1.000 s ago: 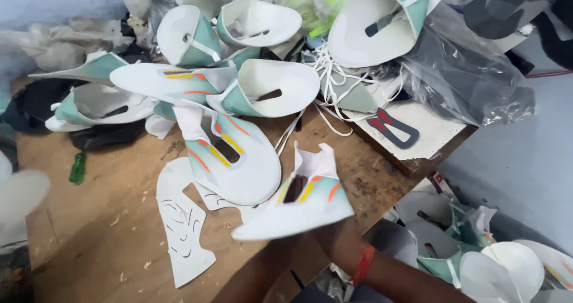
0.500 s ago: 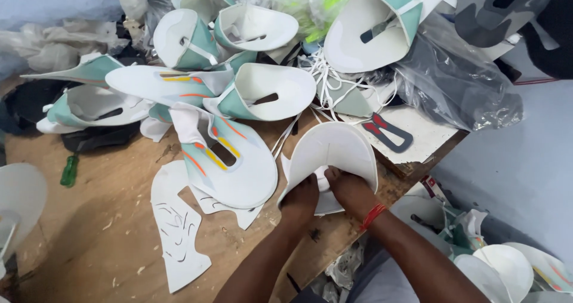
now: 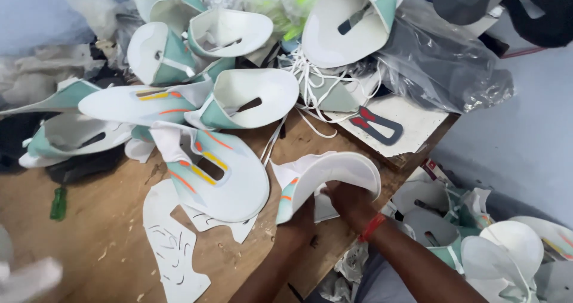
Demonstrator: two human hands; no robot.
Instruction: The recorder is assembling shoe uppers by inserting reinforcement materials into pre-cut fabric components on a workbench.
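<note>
Crosswise, shoe upper (image 3: 334,172) — both hands gripping

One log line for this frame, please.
left hand: grips curved white shoe upper | right hand: grips same upper from inside | place: wooden table edge | nearby: pile of uppers

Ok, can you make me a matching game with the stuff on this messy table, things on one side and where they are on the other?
Things:
1. curved white shoe upper with teal and orange edge
2. small green object
3. tangle of white laces
4. crumpled clear plastic bag

Places:
A. far right of the wooden table, at the back
B. held in both hands, left hand and right hand
C. lying alone near the table's left edge
D. middle back, among the piled uppers

Pairs: 1-B, 2-C, 3-D, 4-A
</note>
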